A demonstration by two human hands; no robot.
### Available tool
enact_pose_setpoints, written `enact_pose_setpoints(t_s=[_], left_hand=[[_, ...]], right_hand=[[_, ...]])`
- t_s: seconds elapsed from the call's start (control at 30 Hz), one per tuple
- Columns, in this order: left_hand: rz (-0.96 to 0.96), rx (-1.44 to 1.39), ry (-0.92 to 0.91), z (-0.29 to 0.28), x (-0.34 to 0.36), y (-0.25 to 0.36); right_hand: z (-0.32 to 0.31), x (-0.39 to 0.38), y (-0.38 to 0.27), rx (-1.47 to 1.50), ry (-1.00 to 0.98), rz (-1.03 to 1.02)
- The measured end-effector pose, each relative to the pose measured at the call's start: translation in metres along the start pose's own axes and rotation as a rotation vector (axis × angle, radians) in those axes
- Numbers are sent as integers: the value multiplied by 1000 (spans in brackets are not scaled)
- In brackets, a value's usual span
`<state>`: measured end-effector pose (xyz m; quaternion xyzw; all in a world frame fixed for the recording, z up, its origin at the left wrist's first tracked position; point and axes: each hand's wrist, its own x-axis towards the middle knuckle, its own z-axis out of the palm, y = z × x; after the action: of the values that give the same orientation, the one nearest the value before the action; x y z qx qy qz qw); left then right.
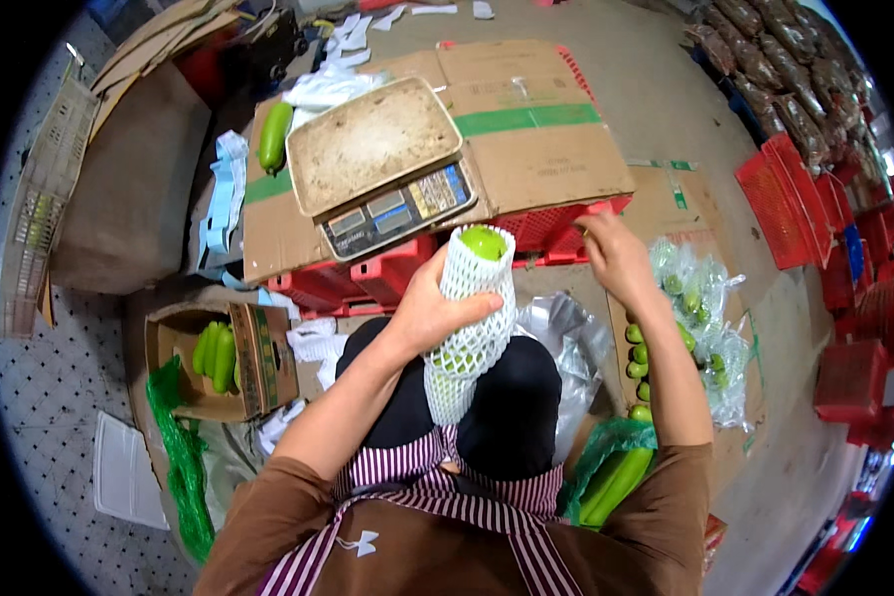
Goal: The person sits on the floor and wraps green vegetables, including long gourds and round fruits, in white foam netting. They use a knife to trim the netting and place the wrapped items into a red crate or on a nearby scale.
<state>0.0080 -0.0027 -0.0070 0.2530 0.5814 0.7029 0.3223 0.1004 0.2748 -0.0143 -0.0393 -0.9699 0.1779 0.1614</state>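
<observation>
My left hand (pixel 433 316) is wrapped round a long green gourd (pixel 484 241) in a white foam net sleeve (pixel 454 368). It stands almost upright above my lap, its bare green end showing at the top of the net. My right hand (pixel 611 246) reaches to the right front corner of the cardboard-covered red crates (pixel 541 230). Its fingers are bent at a red edge there, and what they hold, if anything, is hidden. Ahead, a dirty flat scale (pixel 377 149) sits on the cardboard (pixel 541 159), with an unwrapped green gourd (pixel 274 137) left of it.
An open carton (pixel 260 363) with several green gourds stands at left, beside green netting (pixel 191 467). Clear plastic (pixel 571 343) lies by my right knee. Gourds in a green bag (pixel 616 482) and bagged green produce (pixel 710 338) lie at right, with red crates (pixel 785 204) beyond.
</observation>
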Motion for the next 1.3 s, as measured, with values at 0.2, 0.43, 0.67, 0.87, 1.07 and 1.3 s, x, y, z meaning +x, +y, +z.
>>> enact_pose_setpoints(t_s=[0.2, 0.43, 0.67, 0.87, 1.07, 1.3], left_hand=[[-100, -88, 6, -2, 5, 0], [-212, -74, 157, -21, 8, -11], [-338, -581, 327, -60, 32, 5], [-257, -555, 253, -48, 47, 25], [-42, -112, 252, -99, -2, 1], [-310, -434, 373, -160, -35, -57]], right_hand=[[32, 58, 41, -112, 93, 183], [61, 80, 8, 146, 209, 126], [42, -44, -127, 1014, -294, 164], [38, -54, -149, 1085, -101, 168], [64, -11, -96, 962, 58, 337], [69, 81, 13, 908, 267, 516]])
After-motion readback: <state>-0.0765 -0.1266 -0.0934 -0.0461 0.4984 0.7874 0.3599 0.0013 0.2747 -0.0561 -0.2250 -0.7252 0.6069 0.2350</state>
